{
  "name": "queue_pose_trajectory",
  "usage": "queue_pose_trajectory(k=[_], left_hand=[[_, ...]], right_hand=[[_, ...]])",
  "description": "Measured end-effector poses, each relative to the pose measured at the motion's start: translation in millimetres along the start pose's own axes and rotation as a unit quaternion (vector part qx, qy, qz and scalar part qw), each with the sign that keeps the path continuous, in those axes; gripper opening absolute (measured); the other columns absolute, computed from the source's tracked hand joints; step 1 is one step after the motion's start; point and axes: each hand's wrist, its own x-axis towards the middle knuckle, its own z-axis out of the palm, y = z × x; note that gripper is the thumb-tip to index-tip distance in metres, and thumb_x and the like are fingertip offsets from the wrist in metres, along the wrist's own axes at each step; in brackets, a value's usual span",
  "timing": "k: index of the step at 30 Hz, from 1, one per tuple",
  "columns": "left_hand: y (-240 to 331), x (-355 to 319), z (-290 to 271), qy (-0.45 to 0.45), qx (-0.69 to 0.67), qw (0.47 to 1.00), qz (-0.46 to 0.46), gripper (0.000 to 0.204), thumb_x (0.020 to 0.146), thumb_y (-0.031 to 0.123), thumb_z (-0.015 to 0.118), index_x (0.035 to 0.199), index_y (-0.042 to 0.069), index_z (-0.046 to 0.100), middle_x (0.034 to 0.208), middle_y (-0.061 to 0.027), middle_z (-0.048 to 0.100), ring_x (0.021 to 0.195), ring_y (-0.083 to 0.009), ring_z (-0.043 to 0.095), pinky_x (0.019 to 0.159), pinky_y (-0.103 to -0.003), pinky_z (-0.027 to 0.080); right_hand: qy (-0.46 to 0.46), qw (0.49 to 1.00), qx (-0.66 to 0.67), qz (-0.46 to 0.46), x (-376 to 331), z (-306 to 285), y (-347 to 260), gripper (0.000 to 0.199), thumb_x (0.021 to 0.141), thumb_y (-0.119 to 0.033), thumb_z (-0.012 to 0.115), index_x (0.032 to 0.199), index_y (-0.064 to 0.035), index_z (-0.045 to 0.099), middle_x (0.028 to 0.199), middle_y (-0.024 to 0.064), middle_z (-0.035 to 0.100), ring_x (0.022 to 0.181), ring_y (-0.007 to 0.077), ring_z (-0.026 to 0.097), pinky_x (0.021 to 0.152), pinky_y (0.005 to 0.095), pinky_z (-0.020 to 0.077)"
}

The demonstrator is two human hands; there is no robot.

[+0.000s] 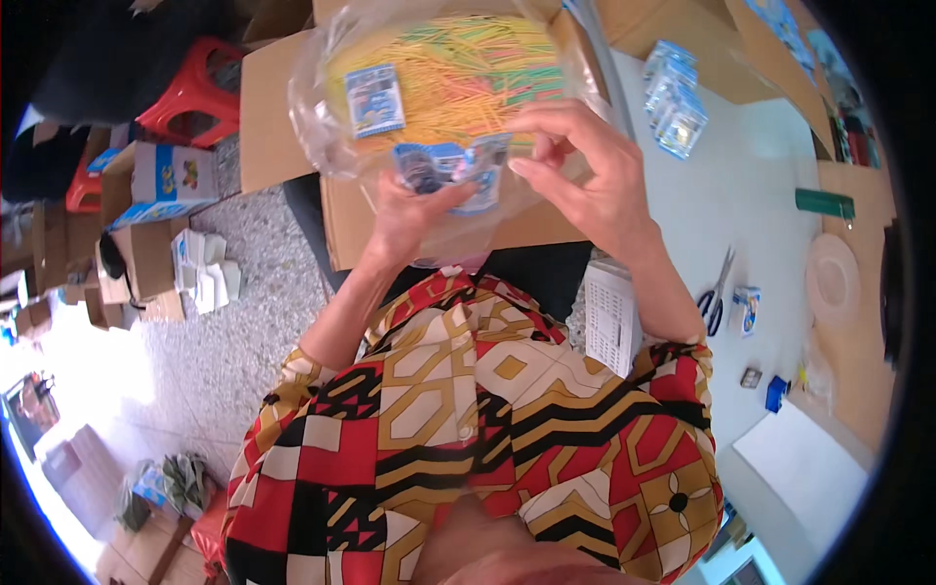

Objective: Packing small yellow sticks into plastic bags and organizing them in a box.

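My left hand (405, 210) is closed around a small blue-and-clear plastic packet (478, 195), gripping its lower side; dark and pinkish contents show through. It may be more than one packet, as the edges overlap and blur. At the packet's right edge is my right hand (590, 175), thumb and index finger apart, other fingers curled; I make out nothing between them. Beyond both hands, a clear plastic bag (312, 117) lines a cardboard box (273, 107) and holds many thin yellow, orange and green sticks (468, 68). Another blue packet (374, 99) lies on the sticks.
On the pale table (751, 185) to my right lie several blue packets (675, 102), scissors (717, 297), a small blue-and-white packet (747, 310) and a green case (825, 204). To my left are a red stool (200, 93), an open carton (161, 185) and white boxes (205, 271) on the floor.
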Motion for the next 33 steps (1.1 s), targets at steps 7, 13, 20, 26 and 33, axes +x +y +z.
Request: queue_pose_trajectory(k=[7, 13, 20, 26, 33], left_hand=[[-2.5, -1.9, -2.0, -0.012, 0.004, 1.0, -0.019, 0.022, 0.07, 0.0, 0.072, 0.091, 0.001, 0.064, 0.085, -0.0012, 0.065, 0.073, -0.0067, 0.059, 0.068, -0.023, 0.05], [-5.5, -3.1, -6.9, -0.028, 0.008, 0.999, -0.03, 0.029, 0.071, -0.002, 0.07, 0.099, 0.005, 0.061, 0.091, -0.0011, 0.064, 0.079, -0.0092, 0.06, 0.072, -0.026, 0.05], [-2.0, -8.7, -3.5, -0.023, -0.096, 0.991, -0.09, 0.028, 0.072, 0.002, 0.071, 0.098, 0.003, 0.061, 0.09, -0.0023, 0.064, 0.079, -0.0092, 0.059, 0.074, -0.025, 0.049], [0.0, -9.5, -1.5, -0.03, -0.082, 0.993, -0.083, 0.029, 0.071, 0.002, 0.072, 0.098, 0.003, 0.062, 0.089, -0.0022, 0.064, 0.078, -0.0088, 0.059, 0.074, -0.025, 0.049], [-1.3, -10.5, -3.6, -0.026, -0.036, 0.995, -0.089, 0.024, 0.071, 0.003, 0.073, 0.094, 0.002, 0.064, 0.086, -0.0018, 0.065, 0.076, -0.0075, 0.059, 0.071, -0.025, 0.05]], right_hand=[[-0.04, 0.992, -0.117, -0.022, -4.6, 13.8, 1.8, 0.026, 0.071, 0.0, 0.068, 0.095, -0.0062, 0.061, 0.097, 0.0054, 0.061, 0.07, 0.0119, 0.059, 0.059, 0.0248, 0.0486], [-0.018, 0.961, -0.215, -0.173, -7.7, 18.7, 13.0, 0.024, 0.069, -0.002, 0.07, 0.091, -0.0051, 0.062, 0.094, 0.0041, 0.061, 0.072, 0.0191, 0.062, 0.06, 0.0278, 0.0515], [0.026, 0.985, -0.129, -0.109, -7.7, 20.1, 11.8, 0.028, 0.069, 0.002, 0.069, 0.096, -0.0032, 0.062, 0.096, 0.0082, 0.062, 0.074, 0.0164, 0.062, 0.059, 0.0254, 0.0524], [-0.034, 0.992, -0.1, -0.068, -8.0, 24.4, 14.8, 0.032, 0.071, 0.003, 0.068, 0.101, -0.0039, 0.06, 0.102, 0.0091, 0.059, 0.073, 0.0162, 0.061, 0.059, 0.0235, 0.0527], [-0.05, 0.989, -0.127, -0.059, -4.9, 24.0, 11.4, 0.032, 0.07, 0.001, 0.069, 0.1, -0.0051, 0.059, 0.102, 0.0074, 0.055, 0.076, 0.0158, 0.059, 0.057, 0.0237, 0.0525]])
